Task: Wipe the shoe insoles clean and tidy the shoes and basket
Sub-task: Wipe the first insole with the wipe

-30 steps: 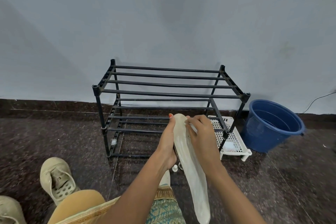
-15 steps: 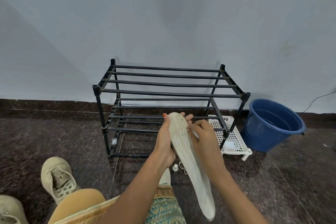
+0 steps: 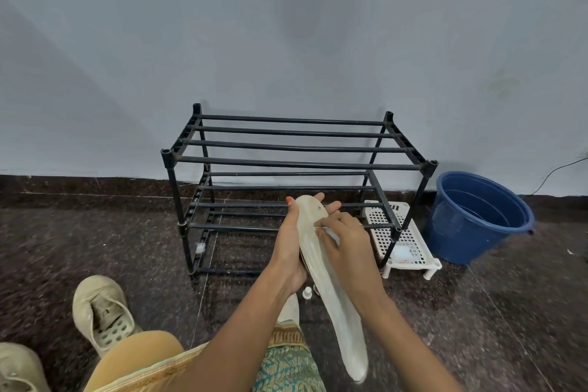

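Note:
A long pale insole [image 3: 337, 302] is held up in front of the black shoe rack [image 3: 296, 165]. My left hand [image 3: 291, 248] grips its upper part from the left, fingertips showing past its toe end. My right hand [image 3: 346, 239] presses a small white wipe [image 3: 329, 234] against the insole's face, fingers curled on the wipe. The insole's heel end hangs low over my lap. Two beige shoes lie on the floor at the lower left, one [image 3: 101, 312] open side up, the other [image 3: 17, 369] cut by the frame edge.
A white perforated basket [image 3: 397, 232] stands on the floor by the rack's right leg. A blue bucket [image 3: 480, 216] sits right of it near the wall. A small white cap [image 3: 307, 292] lies on the dark speckled floor below my hands.
The insole has turned its face more toward me and its heel end has swung slightly right. My right hand has slid a little down along it with the wipe.

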`<move>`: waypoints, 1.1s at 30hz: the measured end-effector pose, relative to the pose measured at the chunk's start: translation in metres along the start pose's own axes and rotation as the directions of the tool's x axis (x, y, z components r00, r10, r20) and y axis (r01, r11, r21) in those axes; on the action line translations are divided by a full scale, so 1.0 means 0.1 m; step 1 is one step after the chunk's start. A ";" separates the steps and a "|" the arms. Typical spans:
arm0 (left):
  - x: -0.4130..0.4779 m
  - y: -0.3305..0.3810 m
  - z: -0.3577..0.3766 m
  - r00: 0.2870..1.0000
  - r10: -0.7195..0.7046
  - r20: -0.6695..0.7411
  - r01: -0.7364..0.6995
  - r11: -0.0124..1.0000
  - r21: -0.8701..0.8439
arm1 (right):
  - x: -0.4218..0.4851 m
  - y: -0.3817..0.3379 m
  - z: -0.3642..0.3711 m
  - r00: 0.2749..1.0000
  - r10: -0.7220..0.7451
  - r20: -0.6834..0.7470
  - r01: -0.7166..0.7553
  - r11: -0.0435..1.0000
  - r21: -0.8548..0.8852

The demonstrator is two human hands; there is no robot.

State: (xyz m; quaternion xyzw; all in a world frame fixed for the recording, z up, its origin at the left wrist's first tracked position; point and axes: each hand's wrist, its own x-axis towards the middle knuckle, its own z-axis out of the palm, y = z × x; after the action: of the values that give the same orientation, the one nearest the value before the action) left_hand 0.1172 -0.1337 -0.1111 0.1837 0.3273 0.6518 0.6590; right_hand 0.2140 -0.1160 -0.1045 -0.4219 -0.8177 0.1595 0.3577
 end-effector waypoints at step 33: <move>0.02 -0.01 0.00 0.998 0.029 -0.052 -0.029 1.000 0.002 | -0.02 -0.13 -0.04 0.997 0.029 0.074 -0.043 0.980 0.193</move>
State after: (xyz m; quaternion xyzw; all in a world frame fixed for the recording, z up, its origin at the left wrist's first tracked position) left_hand 0.1176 -0.1321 -0.1116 0.1720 0.3421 0.6656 0.6406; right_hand 0.2099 -0.1254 -0.0948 -0.3936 -0.8026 0.2598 0.3653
